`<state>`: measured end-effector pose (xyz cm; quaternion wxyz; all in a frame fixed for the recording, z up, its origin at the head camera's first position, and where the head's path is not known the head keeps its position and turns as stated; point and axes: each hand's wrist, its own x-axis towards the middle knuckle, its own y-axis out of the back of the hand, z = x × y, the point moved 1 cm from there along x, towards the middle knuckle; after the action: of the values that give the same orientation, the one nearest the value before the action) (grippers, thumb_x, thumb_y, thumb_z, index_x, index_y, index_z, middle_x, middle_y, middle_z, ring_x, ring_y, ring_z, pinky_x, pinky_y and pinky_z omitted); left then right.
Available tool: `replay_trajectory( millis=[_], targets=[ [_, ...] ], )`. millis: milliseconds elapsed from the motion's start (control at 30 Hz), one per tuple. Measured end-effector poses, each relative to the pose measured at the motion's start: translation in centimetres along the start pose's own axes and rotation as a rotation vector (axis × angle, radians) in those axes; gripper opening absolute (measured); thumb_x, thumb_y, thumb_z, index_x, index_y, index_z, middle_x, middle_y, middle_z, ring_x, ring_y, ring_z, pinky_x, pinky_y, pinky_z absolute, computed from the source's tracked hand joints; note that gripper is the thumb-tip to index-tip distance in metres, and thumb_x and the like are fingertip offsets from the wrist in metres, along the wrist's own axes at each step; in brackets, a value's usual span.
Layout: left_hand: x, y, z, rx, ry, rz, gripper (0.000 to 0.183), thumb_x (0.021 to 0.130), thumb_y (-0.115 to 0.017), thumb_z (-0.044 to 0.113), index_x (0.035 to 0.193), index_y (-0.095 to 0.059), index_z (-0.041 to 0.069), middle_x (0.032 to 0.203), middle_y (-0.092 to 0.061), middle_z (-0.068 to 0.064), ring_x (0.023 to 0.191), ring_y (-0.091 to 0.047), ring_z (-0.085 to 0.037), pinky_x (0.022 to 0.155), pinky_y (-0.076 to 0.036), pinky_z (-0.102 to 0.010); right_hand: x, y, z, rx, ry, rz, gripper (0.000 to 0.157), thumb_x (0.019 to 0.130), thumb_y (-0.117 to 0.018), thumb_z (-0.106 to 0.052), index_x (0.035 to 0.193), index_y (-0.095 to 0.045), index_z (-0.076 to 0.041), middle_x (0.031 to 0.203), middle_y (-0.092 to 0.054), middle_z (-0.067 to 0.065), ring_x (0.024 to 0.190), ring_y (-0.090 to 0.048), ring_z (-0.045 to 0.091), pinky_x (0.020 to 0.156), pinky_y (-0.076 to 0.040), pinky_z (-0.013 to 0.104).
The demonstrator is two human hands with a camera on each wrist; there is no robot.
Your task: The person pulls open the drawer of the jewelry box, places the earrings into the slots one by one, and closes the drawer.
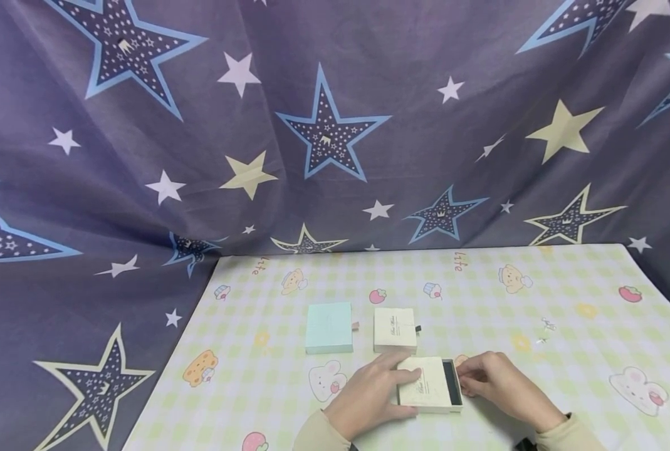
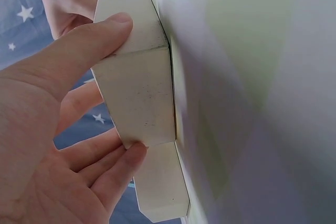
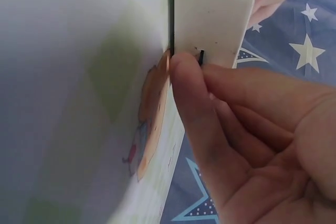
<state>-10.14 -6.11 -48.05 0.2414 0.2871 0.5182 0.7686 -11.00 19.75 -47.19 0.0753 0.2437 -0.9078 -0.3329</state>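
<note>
A cream slide-out box (image 1: 432, 381) lies on the table near its front, printed with small dark lettering. My left hand (image 1: 371, 391) grips it from the left, with the thumb on the near side and fingers over the top and far side. On the right, the box's inner drawer (image 1: 452, 379) stands partly out, showing a dark inside. My right hand (image 1: 501, 387) is at the drawer's right end, where thumb and forefinger pinch a black ribbon tab (image 3: 201, 57). Most of the tab is hidden by the fingertips.
Behind the held box stand a second cream box (image 1: 393, 327) with a dark tab and a mint-green box (image 1: 329, 327) with a pinkish tab. Small shiny pieces (image 1: 548, 324) lie to the right on the patterned tablecloth (image 1: 244, 369). A star-printed curtain (image 1: 335, 207) hangs behind.
</note>
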Motion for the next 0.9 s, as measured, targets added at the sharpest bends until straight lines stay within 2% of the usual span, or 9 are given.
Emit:
replay_trajectory(
  millis=[167, 367, 533, 600, 700, 767, 833, 900],
  targets=[
    [-0.1, 0.0, 0.0, 0.012, 0.024, -0.005, 0.061, 0.079, -0.079, 0.048, 0.132, -0.064, 0.023, 0.149, -0.049, -0.003, 0.134, -0.051, -0.019, 0.107, -0.046, -0.031, 1.0, -0.7, -0.6, -0.03, 0.019, -0.004, 0.011, 0.086, -0.072, -0.009, 0.095, -0.078, -0.009, 0.092, -0.075, -0.001, 0.077, -0.068, 0.003, 0.068, -0.057, 0.021],
    [-0.1, 0.0, -0.1, 0.011, 0.023, -0.008, 0.061, 0.078, -0.079, 0.048, 0.132, -0.064, 0.023, 0.148, -0.05, -0.005, 0.133, -0.052, -0.021, 0.105, -0.048, -0.032, 1.5, -1.5, -1.0, -0.055, -0.001, -0.009, 0.013, 0.087, -0.072, -0.01, 0.095, -0.079, -0.016, 0.095, -0.077, -0.002, 0.089, -0.072, 0.014, 0.076, -0.059, 0.03],
    [-0.1, -0.1, -0.1, 0.002, 0.023, -0.015, 0.061, 0.078, -0.079, 0.047, 0.132, -0.064, 0.023, 0.148, -0.05, -0.004, 0.133, -0.052, -0.021, 0.105, -0.048, -0.033, 1.4, -1.3, -1.0, -0.067, -0.026, -0.013, 0.012, 0.088, -0.072, -0.013, 0.097, -0.079, -0.015, 0.097, -0.077, -0.001, 0.089, -0.072, 0.014, 0.076, -0.059, 0.031],
    [-0.1, -0.1, -0.1, 0.001, 0.02, -0.019, 0.061, 0.078, -0.079, 0.048, 0.132, -0.064, 0.023, 0.149, -0.05, -0.004, 0.134, -0.051, -0.02, 0.106, -0.047, -0.033, 1.2, -0.9, -1.3, -0.068, -0.045, 0.01, 0.015, 0.088, -0.072, -0.012, 0.101, -0.077, -0.009, 0.097, -0.076, 0.002, 0.083, -0.072, 0.013, 0.074, -0.059, 0.03],
    [-0.1, -0.2, -0.1, 0.011, 0.011, -0.019, 0.062, 0.079, -0.079, 0.048, 0.133, -0.063, 0.024, 0.149, -0.049, -0.004, 0.134, -0.051, -0.02, 0.107, -0.046, -0.033, 0.9, -0.1, -1.9, -0.08, -0.022, 0.084, 0.025, 0.088, -0.073, -0.015, 0.108, -0.074, -0.002, 0.104, -0.075, 0.01, 0.083, -0.072, 0.016, 0.074, -0.06, 0.029],
    [-0.1, -0.1, -0.1, 0.022, 0.005, -0.016, 0.062, 0.079, -0.078, 0.049, 0.133, -0.063, 0.024, 0.149, -0.049, -0.004, 0.134, -0.05, -0.02, 0.108, -0.045, -0.033, 0.8, 0.2, -2.5, -0.124, 0.026, 0.137, 0.033, 0.086, -0.076, -0.02, 0.112, -0.071, 0.0, 0.109, -0.073, 0.011, 0.088, -0.073, 0.02, 0.077, -0.06, 0.033],
    [-0.1, -0.1, -0.1, 0.031, 0.001, -0.014, 0.061, 0.079, -0.078, 0.049, 0.133, -0.064, 0.024, 0.149, -0.049, -0.004, 0.134, -0.051, -0.02, 0.107, -0.046, -0.033, 0.6, 0.1, -3.0, -0.182, 0.066, 0.146, 0.047, 0.083, -0.079, -0.033, 0.116, -0.07, -0.001, 0.116, -0.071, 0.011, 0.1, -0.071, 0.025, 0.083, -0.059, 0.038],
    [-0.1, 0.0, -0.1, 0.034, 0.0, -0.016, 0.06, 0.079, -0.078, 0.049, 0.132, -0.064, 0.025, 0.149, -0.05, -0.004, 0.134, -0.051, -0.02, 0.106, -0.047, -0.033, 0.6, -0.4, -3.4, -0.219, 0.078, 0.101, 0.064, 0.077, -0.082, -0.043, 0.123, -0.066, 0.0, 0.123, -0.067, 0.013, 0.11, -0.067, 0.03, 0.09, -0.056, 0.044]
  ],
)
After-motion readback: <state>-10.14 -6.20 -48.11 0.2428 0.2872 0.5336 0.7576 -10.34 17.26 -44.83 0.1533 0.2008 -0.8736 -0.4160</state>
